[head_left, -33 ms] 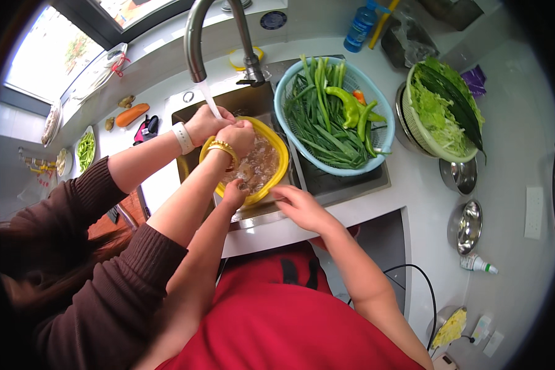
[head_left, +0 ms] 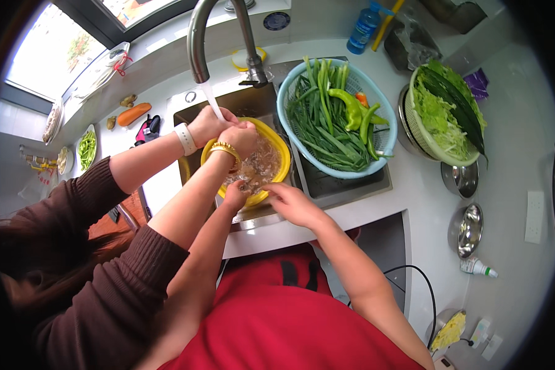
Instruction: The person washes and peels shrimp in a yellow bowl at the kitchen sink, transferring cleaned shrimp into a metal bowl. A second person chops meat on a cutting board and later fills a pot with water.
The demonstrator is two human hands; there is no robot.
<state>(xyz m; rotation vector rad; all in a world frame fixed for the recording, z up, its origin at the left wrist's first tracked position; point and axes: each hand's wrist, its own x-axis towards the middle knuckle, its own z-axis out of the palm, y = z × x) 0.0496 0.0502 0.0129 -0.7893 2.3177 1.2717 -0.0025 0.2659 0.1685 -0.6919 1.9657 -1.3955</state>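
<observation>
A yellow basin (head_left: 283, 151) of water with small brownish pieces stands in the sink. My left hand (head_left: 235, 196) is at its near rim, fingertips bent together at the water around something small and dark that I cannot make out. At the near right rim, my right hand (head_left: 293, 205) reaches in with its fingers loosely apart and nothing visible in them. Another person's two hands, one with a white wristband (head_left: 185, 139) and one with a gold bracelet (head_left: 227, 150), meet under the tap's stream (head_left: 213, 102) over the basin; what they hold is hidden.
Right of the basin, a blue colander (head_left: 332, 169) holds green onions and peppers. Beyond it stand a lettuce basket (head_left: 453, 154) and metal bowls (head_left: 469, 229). The tap (head_left: 197, 55) arches over the sink. A carrot (head_left: 134, 114) lies left; the other person's sleeved arms cross from the left.
My right hand has moved left, from just outside the basin's near right rim to over it. The other person's hands and my left hand stay in nearly the same place.
</observation>
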